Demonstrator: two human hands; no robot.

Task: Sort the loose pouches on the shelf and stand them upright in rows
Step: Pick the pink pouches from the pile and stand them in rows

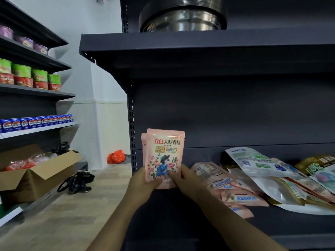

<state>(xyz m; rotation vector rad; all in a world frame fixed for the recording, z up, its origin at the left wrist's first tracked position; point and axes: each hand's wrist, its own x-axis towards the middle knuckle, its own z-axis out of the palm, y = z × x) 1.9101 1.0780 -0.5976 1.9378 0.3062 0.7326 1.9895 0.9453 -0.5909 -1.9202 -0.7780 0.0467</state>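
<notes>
Dark grey shelving unit (pixel 226 109) fills the right side of the head view; its upper shelf (pixel 199 44) carries stacked steel bowls (pixel 183 15) at 12 o'clock. Second shelving unit (pixel 32 95) at 9 o'clock: purple tubs (pixel 24 41) on the top level, green-and-red tubs (pixel 27 77) below, a row of blue cans (pixel 36 122) under those. Open cardboard box (pixel 38 171) at 8 o'clock with red packets inside. Black bag (pixel 77 182) on the floor just beside the box, orange bag (pixel 116 156) on the floor by the wall.

Lower shelf (pixel 181 205) of the dark unit: heap of loose pouches (pixel 262 180) at 3 to 4 o'clock, lying flat and overlapping. Pink ones sit nearest the hands, white and gold ones further right. None of the heap is upright.

Pink pouch (pixel 164 156) at frame centre, upright, front label facing the camera, at the left end of the lower shelf, near the upright post. A second pink pouch (pixel 143 142) is directly behind it, only its left edge showing. Whether the bottom edge touches the shelf: cannot tell, the hands cover it.

Left hand (pixel 143 182) holds the pouch's lower left, right hand (pixel 183 178) the lower right. Fingers (pixel 172 175) of both hands are clamped on the pouch's bottom part, thumbs on the front face. Both forearms run up from 6 o'clock.
</notes>
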